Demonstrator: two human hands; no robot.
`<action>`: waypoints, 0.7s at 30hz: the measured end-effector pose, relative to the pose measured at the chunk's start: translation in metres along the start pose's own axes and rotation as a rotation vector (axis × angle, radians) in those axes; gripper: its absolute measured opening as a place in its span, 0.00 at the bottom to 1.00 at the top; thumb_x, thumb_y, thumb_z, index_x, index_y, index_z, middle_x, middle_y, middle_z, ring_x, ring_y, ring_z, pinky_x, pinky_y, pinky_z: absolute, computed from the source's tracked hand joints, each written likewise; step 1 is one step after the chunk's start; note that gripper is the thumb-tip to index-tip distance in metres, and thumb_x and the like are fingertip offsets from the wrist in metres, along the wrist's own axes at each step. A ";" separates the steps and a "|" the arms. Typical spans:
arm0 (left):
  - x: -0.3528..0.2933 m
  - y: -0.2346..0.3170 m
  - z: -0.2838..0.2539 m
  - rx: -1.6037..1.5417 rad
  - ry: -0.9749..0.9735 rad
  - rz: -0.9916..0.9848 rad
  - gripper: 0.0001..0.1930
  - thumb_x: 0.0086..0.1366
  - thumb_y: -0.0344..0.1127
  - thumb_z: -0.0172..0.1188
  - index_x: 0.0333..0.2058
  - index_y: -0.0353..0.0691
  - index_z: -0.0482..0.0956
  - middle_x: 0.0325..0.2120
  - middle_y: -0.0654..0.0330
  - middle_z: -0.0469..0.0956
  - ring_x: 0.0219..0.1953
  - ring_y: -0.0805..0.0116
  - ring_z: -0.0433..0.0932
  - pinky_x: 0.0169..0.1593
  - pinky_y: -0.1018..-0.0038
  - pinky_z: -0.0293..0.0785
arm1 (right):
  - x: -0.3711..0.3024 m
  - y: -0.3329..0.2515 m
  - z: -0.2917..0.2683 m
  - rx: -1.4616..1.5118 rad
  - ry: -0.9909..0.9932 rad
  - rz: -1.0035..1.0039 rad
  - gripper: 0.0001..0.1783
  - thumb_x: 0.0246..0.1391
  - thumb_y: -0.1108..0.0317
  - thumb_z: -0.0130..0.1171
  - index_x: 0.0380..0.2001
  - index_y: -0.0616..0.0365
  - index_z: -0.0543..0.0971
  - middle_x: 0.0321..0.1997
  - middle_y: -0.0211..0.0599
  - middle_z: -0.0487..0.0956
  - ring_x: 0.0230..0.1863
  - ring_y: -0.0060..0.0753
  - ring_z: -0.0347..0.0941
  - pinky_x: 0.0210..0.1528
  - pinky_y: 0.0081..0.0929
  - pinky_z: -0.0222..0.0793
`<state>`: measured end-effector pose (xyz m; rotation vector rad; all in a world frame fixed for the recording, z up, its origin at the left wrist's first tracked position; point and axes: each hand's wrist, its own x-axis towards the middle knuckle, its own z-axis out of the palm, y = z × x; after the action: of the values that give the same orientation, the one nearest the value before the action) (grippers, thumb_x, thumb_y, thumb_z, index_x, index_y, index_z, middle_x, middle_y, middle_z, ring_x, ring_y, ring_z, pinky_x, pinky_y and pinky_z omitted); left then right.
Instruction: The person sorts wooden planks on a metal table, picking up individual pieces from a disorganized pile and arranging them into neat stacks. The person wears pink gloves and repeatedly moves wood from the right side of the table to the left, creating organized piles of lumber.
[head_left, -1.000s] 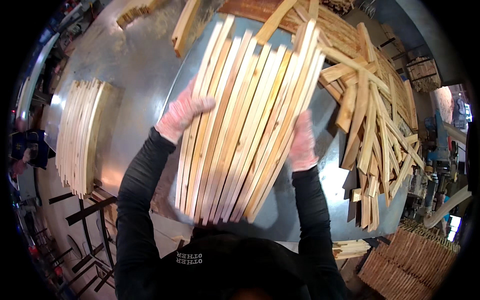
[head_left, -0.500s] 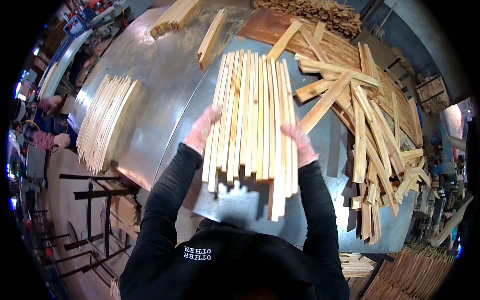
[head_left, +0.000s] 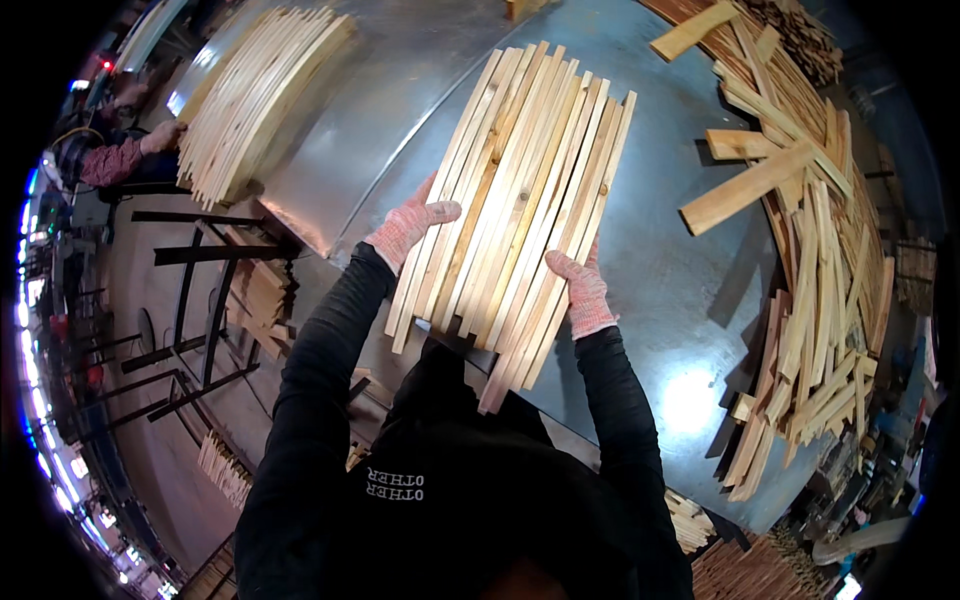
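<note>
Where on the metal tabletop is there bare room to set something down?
The widest bare patch of the metal tabletop lies between the held strip bundle and the loose wood pile on the right. Another lies between the held strip bundle and the neat stack at upper left. The right side is crowded with overlapping pieces.

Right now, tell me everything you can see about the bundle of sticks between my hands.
The bundle of sticks is many long, narrow, pale-to-light-brown pieces, apparently wood, side by side with a few dark knots. Their ends are uneven; one juts out farthest toward you. It slants from upper right to lower left. Your gloved left hand and right hand grip opposite sides, thumbs on top. Whether it touches the table isn't clear.
</note>
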<state>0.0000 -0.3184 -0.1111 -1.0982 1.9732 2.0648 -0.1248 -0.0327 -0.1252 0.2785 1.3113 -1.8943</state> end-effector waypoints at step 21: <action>-0.052 0.044 -0.372 0.880 0.913 0.924 0.29 0.63 0.44 0.67 0.56 0.28 0.75 0.51 0.46 0.79 0.53 0.47 0.78 0.58 0.60 0.75 | 0.076 0.115 0.378 -1.328 -0.449 0.307 0.62 0.58 0.28 0.51 0.69 0.72 0.38 0.35 0.42 0.82 0.38 0.36 0.79 0.42 0.25 0.73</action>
<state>0.1763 -0.6386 -0.0140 -1.0405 3.7488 0.3855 0.0010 -0.4125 -0.0818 -0.5632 1.7498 -0.5032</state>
